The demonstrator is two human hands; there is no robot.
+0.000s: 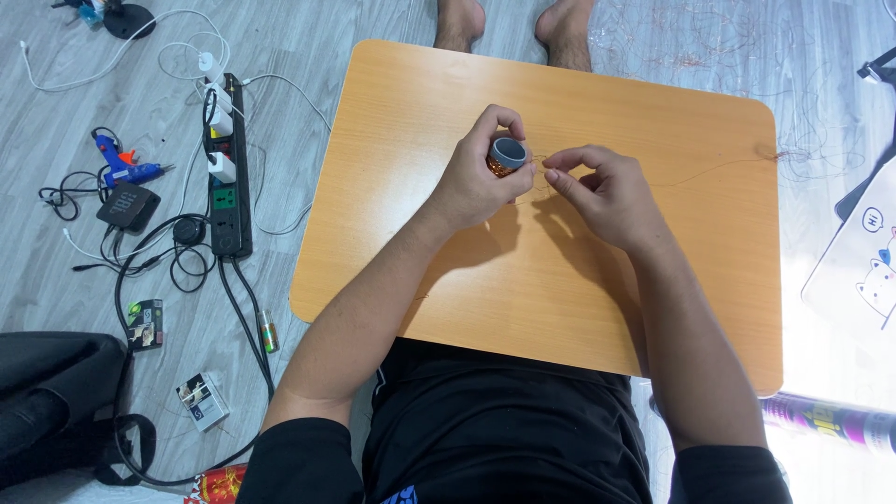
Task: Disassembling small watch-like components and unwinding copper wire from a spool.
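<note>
Over our orange worktop [560, 308], our left hand [476, 182] has its fingers clamped round a small grey spool [507, 155] of copper wire. Just right of the spool, our right hand [602, 191] pinches the thin wire [709, 171], fingertips together.

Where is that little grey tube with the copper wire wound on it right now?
In the head view, the grey tube sits above the middle of the wooden table, gripped in the left hand, with the right hand just beside it.

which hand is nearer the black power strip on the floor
Left. The left hand holds a small grey spool over the table, on the power strip's side; the right hand lies farther away.
</note>
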